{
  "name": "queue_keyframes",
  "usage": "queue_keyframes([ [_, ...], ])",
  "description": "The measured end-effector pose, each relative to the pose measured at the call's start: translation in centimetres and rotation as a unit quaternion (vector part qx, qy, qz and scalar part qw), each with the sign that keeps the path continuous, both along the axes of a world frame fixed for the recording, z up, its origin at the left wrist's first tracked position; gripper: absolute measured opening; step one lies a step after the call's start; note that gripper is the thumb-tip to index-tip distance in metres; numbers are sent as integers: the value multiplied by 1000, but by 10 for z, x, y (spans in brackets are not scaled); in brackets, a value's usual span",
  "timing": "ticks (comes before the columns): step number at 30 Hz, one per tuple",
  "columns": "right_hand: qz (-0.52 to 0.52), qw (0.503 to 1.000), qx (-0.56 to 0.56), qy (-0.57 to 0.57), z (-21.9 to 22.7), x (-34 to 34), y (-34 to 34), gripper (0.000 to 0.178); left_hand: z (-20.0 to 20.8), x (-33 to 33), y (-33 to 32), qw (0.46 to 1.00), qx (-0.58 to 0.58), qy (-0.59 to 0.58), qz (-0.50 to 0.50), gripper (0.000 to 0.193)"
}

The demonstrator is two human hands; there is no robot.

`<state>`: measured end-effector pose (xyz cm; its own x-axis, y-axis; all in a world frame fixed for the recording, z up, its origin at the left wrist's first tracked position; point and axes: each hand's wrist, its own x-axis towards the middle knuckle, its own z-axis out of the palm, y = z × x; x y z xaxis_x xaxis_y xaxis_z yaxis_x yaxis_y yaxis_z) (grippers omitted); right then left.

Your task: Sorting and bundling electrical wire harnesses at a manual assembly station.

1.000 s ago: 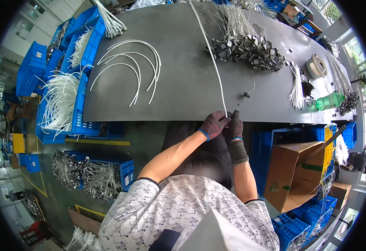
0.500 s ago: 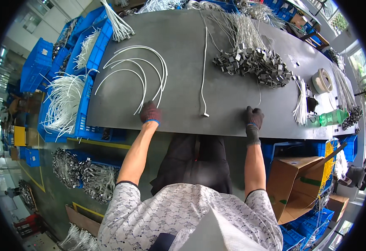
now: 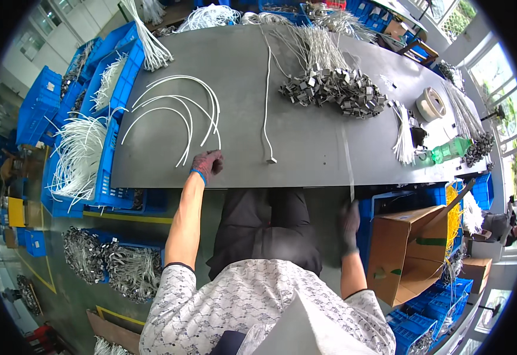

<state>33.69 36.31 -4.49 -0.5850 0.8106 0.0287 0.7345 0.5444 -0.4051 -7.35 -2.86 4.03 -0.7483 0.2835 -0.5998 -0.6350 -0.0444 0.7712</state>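
Observation:
My left hand (image 3: 208, 163), in a dark red and black glove, is closed near the table's front edge. At its fingers is the end of a curved white tube (image 3: 217, 115); other curved white tubes (image 3: 185, 112) lie just left and beyond. My right hand (image 3: 349, 225), gloved and smeared by motion, is below the front edge. A blurred grey strand (image 3: 347, 157) runs from it up toward a pile of metal blocks with wires (image 3: 344, 92). Between my hands lies a straight white tube (image 3: 265, 112) with a small metal block (image 3: 271, 160) at its near end.
Blue crates of white tubes (image 3: 100, 168) flank the grey table (image 3: 240, 65) on the left. Farther right are a bundle of white strips (image 3: 404, 136), a tape roll (image 3: 431, 105) and a green bottle (image 3: 450, 150). A cardboard box (image 3: 397, 254) stands below the right edge.
My right hand has drawn back off the table toward my body, with the grey strand stretched behind it. The outer white tube's end has shifted rightward beside my left hand. The whole view has shifted slightly.

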Motion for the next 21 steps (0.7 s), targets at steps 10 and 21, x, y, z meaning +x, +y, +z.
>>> queue_keyframes([
  [10, 98, 973, -180, -110, -45, 202, -142, 21, -8, 115, 167, 942, 290, -81, -147, 18],
  [21, 226, 936, -112, -244, 10, 116, -84, 22, 71, 95, 285, 953, 272, 124, 42, 9],
])
